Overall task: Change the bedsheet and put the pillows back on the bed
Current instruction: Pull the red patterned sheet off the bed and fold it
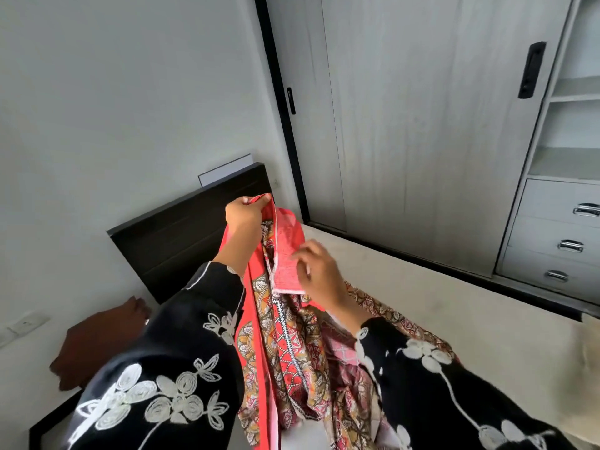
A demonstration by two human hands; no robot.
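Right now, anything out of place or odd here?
Nothing damaged or spilled. The sheet hangs bunched from the left hand and right hand, not spread; the mattress lies bare. Normal mid-change.

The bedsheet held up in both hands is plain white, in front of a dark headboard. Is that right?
Not quite. The head view shows that the bedsheet is red with an ornate pattern, not plain white. The left hand and the right hand do hold it up, in front of the dark headboard.
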